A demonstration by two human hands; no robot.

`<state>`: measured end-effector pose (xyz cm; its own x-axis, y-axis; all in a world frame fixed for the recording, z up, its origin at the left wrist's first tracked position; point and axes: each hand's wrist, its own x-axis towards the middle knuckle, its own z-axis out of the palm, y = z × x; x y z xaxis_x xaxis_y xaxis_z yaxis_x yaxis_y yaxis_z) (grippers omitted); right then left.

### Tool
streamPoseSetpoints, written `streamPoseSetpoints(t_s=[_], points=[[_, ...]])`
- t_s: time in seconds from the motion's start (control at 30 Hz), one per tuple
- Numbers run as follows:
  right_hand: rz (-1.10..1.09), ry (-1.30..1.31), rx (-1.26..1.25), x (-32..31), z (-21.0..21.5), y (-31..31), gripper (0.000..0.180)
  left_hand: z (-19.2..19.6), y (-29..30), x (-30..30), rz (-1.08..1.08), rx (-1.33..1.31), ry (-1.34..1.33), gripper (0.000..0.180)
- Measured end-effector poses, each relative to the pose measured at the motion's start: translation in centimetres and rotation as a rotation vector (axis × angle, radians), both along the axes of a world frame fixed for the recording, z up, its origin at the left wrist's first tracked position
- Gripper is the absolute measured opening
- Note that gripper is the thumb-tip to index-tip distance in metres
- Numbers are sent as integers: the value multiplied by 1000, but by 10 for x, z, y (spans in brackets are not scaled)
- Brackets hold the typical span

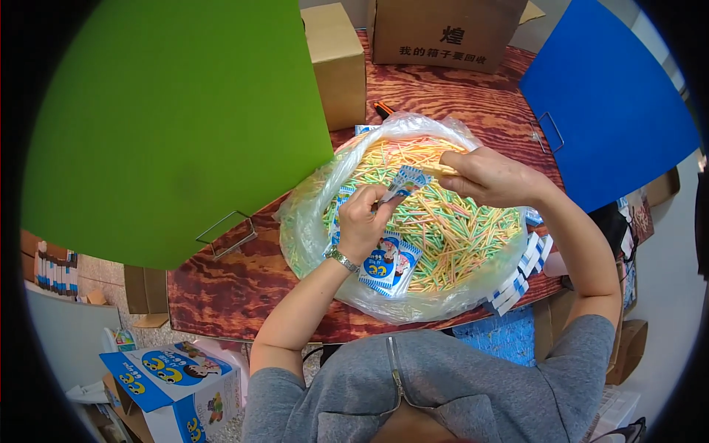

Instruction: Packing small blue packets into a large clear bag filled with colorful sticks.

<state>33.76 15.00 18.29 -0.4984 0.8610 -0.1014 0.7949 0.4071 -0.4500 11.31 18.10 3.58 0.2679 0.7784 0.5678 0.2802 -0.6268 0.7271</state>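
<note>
A clear plastic bag (pixel 295 214), its rim folded open, holds a wide heap of thin pastel sticks (pixel 443 251) in pink, yellow and green. Over the heap, my left hand (pixel 362 221) pinches a small blue-and-white packet (pixel 408 181), tilted up to the right. My right hand (pixel 491 177) is closed on a small bunch of yellowish sticks (pixel 441 169), whose ends meet the packet's upper end; whether they are inside it I cannot tell. Several more blue-and-white packets (pixel 380 269) lie on the sticks below my left wrist.
A large green board (pixel 177 125) stands at left, a blue board (pixel 613 103) at right, each with a wire handle. Cardboard boxes (pixel 447 33) stand behind on the wood-patterned table (pixel 229 292). Small blue-and-white boxes (pixel 521 275) line the bag's right front; a printed carton (pixel 177 384) is lower left.
</note>
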Motion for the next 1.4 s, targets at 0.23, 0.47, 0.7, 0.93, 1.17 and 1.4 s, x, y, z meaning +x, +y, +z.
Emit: streamPoseSetpoints(t_s=[0.23,0.47,0.7,0.93,1.17,1.4], points=[[-38,-158,-229,-21,14,10,31,5,-2,-8,13,36,13,14],[-33,-430,-506,-39,27,30,36,1,1,-17,-4,289,129,15],[99,-567,-238,-54,34,37,38,-1,-6,-17,-99,91,32,23],[207,-128,281,-54,5,28,53,-3,-8,-29,-172,-249,-106,14],[81,364,133,-97,-85,24,21,-5,-20,-92,-54,-172,-12,28],[-26,169,161,-116,-140,16,33,-28,-40,-121,-178,26,371,21]])
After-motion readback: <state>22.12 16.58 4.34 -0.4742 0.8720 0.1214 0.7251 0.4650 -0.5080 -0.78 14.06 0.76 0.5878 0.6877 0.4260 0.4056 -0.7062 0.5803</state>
